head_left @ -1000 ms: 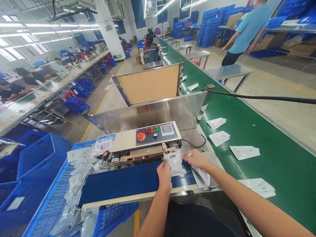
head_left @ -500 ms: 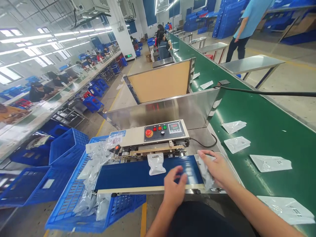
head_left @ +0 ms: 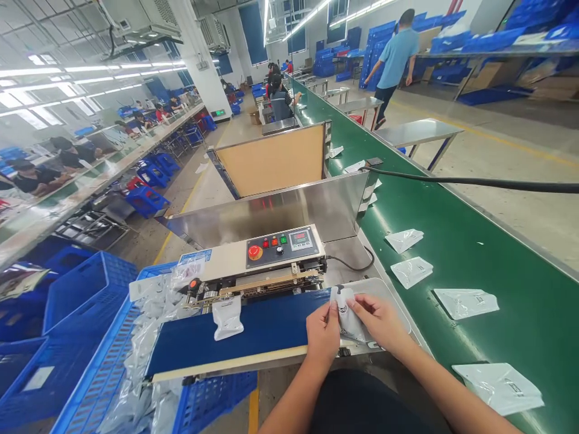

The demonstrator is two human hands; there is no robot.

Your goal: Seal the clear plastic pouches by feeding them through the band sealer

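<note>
Both hands grip one white plastic pouch (head_left: 351,322) with a dark print, at the right end of the blue belt. My left hand (head_left: 323,334) pinches its left edge, thumb on the front. On the other side, my right hand (head_left: 380,319) closes its thumb and fingers on the upper right edge. Another white pouch (head_left: 227,319) hangs from the sealing machine (head_left: 235,259) by its top edge and lies over the blue belt (head_left: 271,325). The fingers behind the held pouch are partly hidden.
Several flat white pouches (head_left: 411,272) lie on the green conveyor (head_left: 474,253) at my right. A blue crate (head_left: 104,361) heaped with pouches stands at the belt's left end. A black cable (head_left: 474,179) crosses the conveyor. Farther off, a person in a blue shirt (head_left: 398,57) walks.
My left hand has gone from empty over the belt to gripping the pouch with my right hand. The pouch in the machine has travelled left. The view has shifted.
</note>
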